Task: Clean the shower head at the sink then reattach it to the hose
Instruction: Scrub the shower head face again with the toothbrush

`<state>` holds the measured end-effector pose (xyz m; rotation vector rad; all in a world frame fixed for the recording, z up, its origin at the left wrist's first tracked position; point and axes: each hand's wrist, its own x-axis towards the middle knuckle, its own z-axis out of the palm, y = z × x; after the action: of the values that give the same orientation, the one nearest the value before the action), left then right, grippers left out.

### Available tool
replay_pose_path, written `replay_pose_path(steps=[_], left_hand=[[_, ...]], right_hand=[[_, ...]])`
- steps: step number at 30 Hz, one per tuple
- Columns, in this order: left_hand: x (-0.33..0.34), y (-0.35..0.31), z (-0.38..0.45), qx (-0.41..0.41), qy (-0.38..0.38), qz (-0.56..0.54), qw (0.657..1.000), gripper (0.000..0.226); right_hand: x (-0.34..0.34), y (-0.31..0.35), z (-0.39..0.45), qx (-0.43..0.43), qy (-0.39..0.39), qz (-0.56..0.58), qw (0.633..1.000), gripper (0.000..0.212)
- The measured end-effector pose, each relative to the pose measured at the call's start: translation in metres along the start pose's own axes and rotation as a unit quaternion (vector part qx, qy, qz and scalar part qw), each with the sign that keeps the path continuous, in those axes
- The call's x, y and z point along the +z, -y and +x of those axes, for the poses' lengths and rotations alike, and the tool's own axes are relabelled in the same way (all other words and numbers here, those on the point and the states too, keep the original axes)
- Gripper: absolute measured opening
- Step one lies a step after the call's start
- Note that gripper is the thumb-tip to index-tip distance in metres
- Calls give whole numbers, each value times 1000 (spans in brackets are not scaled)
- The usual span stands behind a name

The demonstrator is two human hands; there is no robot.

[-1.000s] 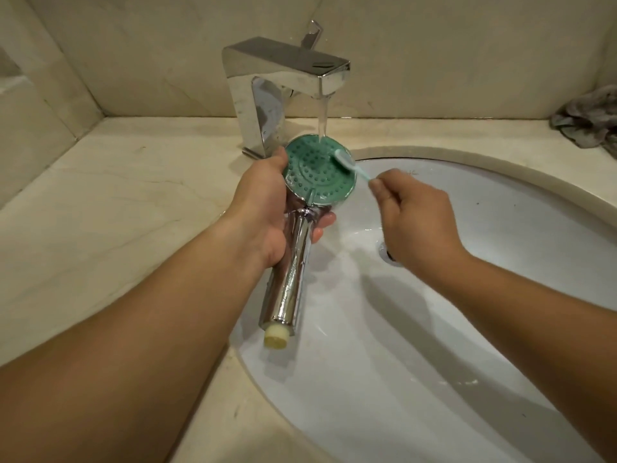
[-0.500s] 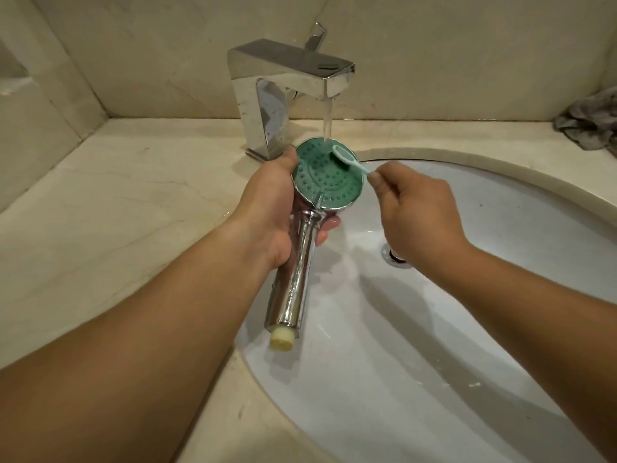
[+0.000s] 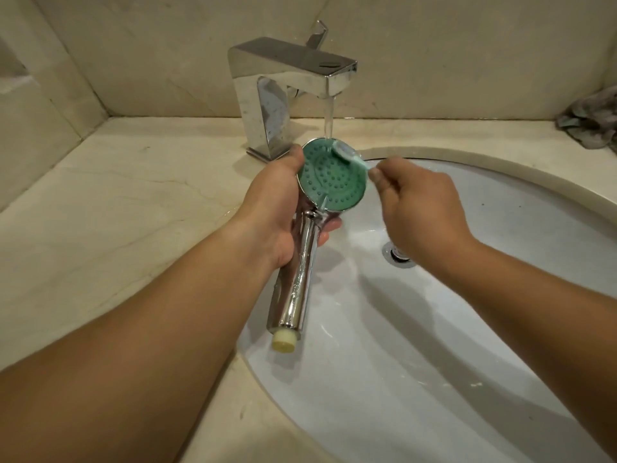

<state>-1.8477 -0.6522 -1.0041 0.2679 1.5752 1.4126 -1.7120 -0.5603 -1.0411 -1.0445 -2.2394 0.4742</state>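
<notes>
Shower head gripped at its neck by left hand, right hand pinching toothbrush against its green face

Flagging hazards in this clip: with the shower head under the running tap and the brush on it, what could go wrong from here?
1. The left hand grips a wet chrome shower head near its neck; it may slip and drop into the sink.
2. The stream lands on the tilted face by the toothbrush, so water may splash onto the counter.
3. The right hand only pinches the brush; it may twist loose.
</notes>
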Motion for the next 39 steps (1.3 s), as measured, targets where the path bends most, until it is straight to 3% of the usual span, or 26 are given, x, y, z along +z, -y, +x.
replay_pose_path(steps=[3,7,10,13,17,20,24,27,30,34,37,39], left_hand=[[-1,-1,0,1,-4,-10,1000,48],[0,0,1,3,0,-2,1000,49],[0,0,2,3,3,-4,1000,51],[-1,-1,1,8,1,-15,1000,48],[-3,-2,1,6,6,-14,1000,49],[-2,-1,1,8,5,-22,1000,48],[-3,0,4,9,12,-20,1000,51],[-3,0,4,11,13,-32,999,50],[-4,-1,4,12,19,-30,999,53],[-4,-1,4,9,14,-37,999,50],[-4,-1,5,12,19,-34,999,53],[-3,0,4,12,21,-34,999,53]], right_hand=[[5,8,-6,-26,35,-8,999,23],[2,3,-1,7,-1,8,1000,27],[4,9,-10,-29,42,-1,999,23],[3,2,-2,4,0,27,1000,24],[5,4,-9,-29,35,15,999,22],[2,-4,-2,0,-9,23,1000,26],[5,-1,-11,-37,23,12,999,24],[3,-7,-7,-12,-15,28,999,28],[5,-4,-14,-55,15,16,998,23],[4,-9,-8,-10,-22,31,999,28],[5,-2,-14,-49,14,16,999,25],[4,-1,-12,-31,5,25,999,25]])
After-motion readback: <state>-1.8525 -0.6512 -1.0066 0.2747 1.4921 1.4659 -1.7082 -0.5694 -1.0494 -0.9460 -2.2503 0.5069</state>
